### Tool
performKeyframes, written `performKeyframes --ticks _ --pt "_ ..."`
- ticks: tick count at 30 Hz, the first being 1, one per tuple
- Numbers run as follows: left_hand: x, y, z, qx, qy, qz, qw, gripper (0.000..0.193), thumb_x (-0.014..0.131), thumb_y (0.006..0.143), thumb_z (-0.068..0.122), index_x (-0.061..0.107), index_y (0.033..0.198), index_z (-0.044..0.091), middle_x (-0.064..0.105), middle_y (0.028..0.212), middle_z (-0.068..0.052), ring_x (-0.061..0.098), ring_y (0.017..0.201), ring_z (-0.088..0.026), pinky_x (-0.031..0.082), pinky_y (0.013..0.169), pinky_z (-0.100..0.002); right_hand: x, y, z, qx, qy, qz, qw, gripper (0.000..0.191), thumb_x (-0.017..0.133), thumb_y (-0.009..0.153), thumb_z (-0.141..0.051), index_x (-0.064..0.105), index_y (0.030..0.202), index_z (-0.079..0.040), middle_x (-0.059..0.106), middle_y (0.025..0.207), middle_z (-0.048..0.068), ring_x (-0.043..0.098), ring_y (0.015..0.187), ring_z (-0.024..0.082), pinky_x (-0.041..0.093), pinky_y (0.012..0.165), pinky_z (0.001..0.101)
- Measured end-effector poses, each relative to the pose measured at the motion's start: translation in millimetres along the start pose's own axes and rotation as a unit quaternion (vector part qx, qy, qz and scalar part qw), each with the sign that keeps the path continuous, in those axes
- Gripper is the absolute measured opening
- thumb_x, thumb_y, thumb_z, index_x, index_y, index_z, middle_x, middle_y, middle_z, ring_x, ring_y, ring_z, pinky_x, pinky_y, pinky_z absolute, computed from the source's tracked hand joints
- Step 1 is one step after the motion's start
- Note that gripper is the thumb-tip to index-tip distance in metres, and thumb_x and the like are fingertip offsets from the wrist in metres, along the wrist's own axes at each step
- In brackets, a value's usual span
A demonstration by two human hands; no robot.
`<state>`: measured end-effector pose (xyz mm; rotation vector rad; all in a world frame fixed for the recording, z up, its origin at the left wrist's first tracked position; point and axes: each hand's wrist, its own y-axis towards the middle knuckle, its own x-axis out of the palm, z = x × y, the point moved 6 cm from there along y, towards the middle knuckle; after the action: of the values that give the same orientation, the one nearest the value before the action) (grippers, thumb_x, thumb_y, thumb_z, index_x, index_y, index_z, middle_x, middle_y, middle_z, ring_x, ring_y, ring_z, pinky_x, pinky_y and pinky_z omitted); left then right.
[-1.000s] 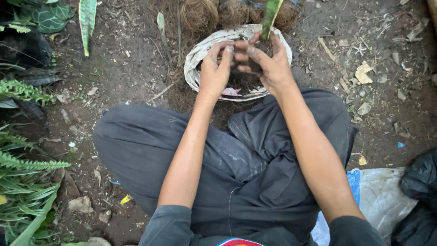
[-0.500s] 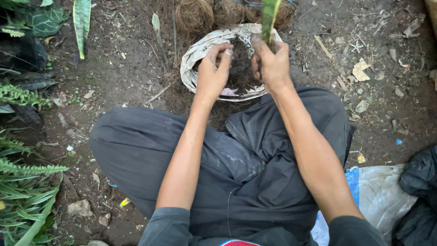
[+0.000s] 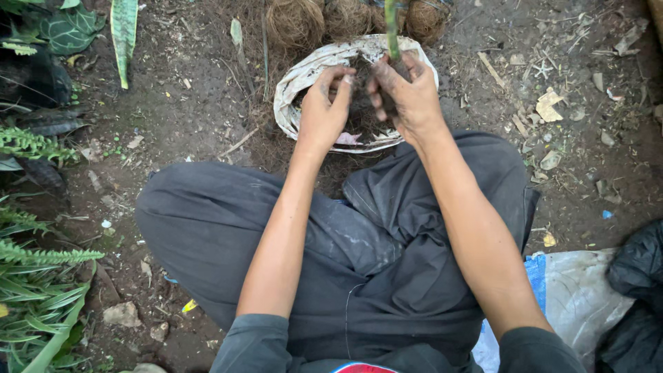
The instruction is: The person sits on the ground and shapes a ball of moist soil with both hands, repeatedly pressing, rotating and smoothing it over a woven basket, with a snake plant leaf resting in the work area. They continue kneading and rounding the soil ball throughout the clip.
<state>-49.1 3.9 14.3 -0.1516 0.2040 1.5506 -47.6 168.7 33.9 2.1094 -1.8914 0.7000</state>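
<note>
The white bag [image 3: 304,76] of dark soil sits on the dirt ground [image 3: 193,117] just beyond the crossed legs, where it sat half a second ago. A green plant stalk [image 3: 391,27] rises from it. The right hand [image 3: 407,93] has closed around the stalk's base, fingers curled tighter than before. The left hand [image 3: 324,110] presses into the soil beside it, fingers bent, the two hands nearly touching. Coir balls [image 3: 297,21] lie behind the bag.

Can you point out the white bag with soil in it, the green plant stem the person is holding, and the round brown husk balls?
white bag [image 3: 290,93], head view, on its rolled left rim.
green plant stem [image 3: 391,27], head view, on the stem above the right hand.
husk balls [image 3: 295,22], head view, on the leftmost ball.
</note>
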Motion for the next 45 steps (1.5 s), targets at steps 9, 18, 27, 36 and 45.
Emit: performKeyframes --ticks 9,18,27,36,45 --pt "1.0 -0.1 -1.5 -0.012 0.012 -0.006 1.000 0.026 0.060 0.101 0.020 0.070 0.119 0.004 0.072 0.089 -0.008 0.064 0.078 -0.013 0.055 0.074 -0.030 -16.6 10.3 23.2 0.026 -0.079 0.097 0.992 0.026 0.075 0.097 -0.022 0.059 0.086 -0.006 0.055 0.061 0.000 0.047 0.042 0.010 0.033 0.036 0.0258" --pt "-0.5 -0.3 3.0 0.004 0.038 -0.010 0.999 0.026 0.060 0.101 0.020 0.069 0.119 0.004 0.077 0.095 -0.011 0.072 0.083 -0.016 0.057 0.078 -0.032 2.6 5.1 10.0 -0.016 0.053 -0.023 0.998 0.019 0.070 0.097 -0.011 0.060 0.112 -0.006 0.073 0.104 0.006 0.072 0.086 0.015 0.062 0.068 0.0295" --pt "0.6 -2.9 8.4 -0.014 0.024 -0.016 0.999 0.025 0.061 0.101 0.020 0.069 0.118 0.004 0.074 0.089 -0.008 0.068 0.080 -0.014 0.056 0.076 -0.030 -12.2 5.1 18.4 0.049 0.007 0.055 0.997 0.027 0.071 0.103 -0.026 0.056 0.089 -0.008 0.053 0.064 -0.001 0.049 0.048 0.008 0.033 0.039 0.0236" --pt "1.2 -2.1 6.5 0.000 0.030 -0.019 0.999 0.024 0.061 0.101 0.019 0.069 0.117 0.003 0.075 0.094 -0.009 0.070 0.084 -0.016 0.057 0.079 -0.031 -6.1 6.5 10.2 -0.015 -0.046 0.010 0.999 0.023 0.062 0.104 -0.029 0.061 0.096 -0.008 0.066 0.076 0.003 0.063 0.059 0.012 0.049 0.048 0.0256" --pt "1.6 -2.7 7.8 0.008 0.047 -0.016 0.999 0.024 0.062 0.101 0.020 0.069 0.117 0.003 0.076 0.098 -0.012 0.073 0.087 -0.017 0.057 0.082 -0.032 3.3 4.0 4.4 0.001 0.040 -0.005 0.999 0.017 0.070 0.097 -0.010 0.063 0.112 -0.011 0.070 0.094 0.004 0.066 0.073 0.012 0.053 0.054 0.0264"
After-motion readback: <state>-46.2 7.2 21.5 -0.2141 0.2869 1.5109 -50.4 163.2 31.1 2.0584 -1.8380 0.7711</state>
